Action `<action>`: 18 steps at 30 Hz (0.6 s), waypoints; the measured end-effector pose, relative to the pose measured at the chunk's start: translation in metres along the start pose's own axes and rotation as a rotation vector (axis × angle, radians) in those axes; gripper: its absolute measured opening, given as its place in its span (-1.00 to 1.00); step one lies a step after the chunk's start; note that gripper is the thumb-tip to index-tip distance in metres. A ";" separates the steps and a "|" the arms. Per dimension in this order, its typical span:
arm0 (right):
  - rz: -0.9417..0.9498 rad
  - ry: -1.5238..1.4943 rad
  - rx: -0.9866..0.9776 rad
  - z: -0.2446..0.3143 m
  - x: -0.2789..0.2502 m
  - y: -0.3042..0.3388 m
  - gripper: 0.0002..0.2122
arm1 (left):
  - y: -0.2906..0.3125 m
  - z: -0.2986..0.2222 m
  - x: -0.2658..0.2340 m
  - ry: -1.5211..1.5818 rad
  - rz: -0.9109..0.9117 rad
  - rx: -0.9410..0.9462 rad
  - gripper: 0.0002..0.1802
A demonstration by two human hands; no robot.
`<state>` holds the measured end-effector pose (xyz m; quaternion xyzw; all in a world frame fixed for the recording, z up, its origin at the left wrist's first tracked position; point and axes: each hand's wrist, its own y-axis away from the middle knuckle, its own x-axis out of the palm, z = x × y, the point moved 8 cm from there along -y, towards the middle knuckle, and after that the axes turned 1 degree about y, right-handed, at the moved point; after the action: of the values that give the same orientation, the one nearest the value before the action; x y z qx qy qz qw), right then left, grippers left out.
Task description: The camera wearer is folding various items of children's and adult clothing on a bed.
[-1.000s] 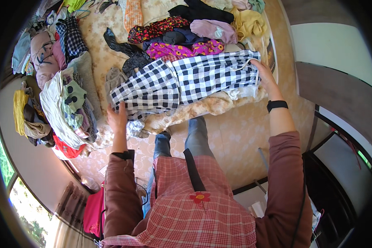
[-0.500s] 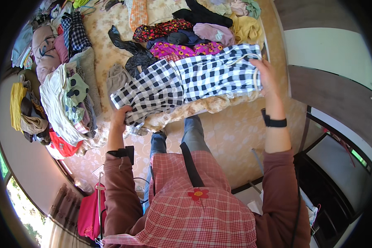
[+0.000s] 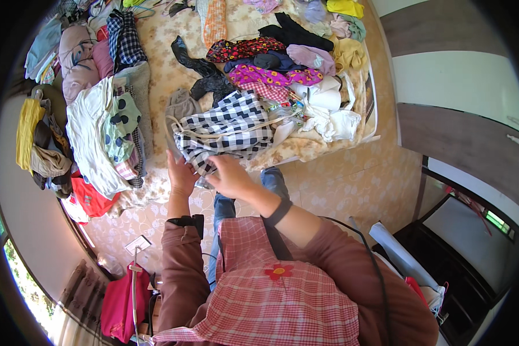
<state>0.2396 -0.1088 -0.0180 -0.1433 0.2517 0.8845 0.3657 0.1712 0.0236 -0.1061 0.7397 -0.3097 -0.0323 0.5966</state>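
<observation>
Black-and-white checked drawstring trousers (image 3: 228,128) lie doubled over at the near edge of the bed, with a pale cord across the top. By their left near corner is my left hand (image 3: 181,175), palm turned inward and fingers apart. My right hand (image 3: 230,176) reaches across to the near edge of the cloth, thumb and fingers spread, fingertips at the fabric. Neither hand visibly grips it. A grey-beige crumpled cloth (image 3: 181,104) and a black crumpled garment (image 3: 210,81) lie just beyond.
White crumpled cloth (image 3: 334,121) lies right of the trousers. Behind are a magenta flowered garment (image 3: 259,75) and a yellow one (image 3: 349,55). On the left stands a stack of folded clothes (image 3: 92,138). A red bag (image 3: 121,303) is at lower left.
The trousers' right end has been folded over to the left, uncovering white cloth beneath. My right hand has moved from the far right to near my left hand and let go of the waist.
</observation>
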 end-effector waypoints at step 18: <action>0.067 -0.258 0.476 -0.177 -0.050 0.126 -0.76 | -0.053 -0.015 -0.016 -0.313 -0.082 -0.156 -0.65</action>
<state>0.1959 -0.3112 -0.1002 0.0690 0.4084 0.8230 0.3888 0.1868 0.0499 -0.1551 0.6893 -0.3648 -0.1953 0.5947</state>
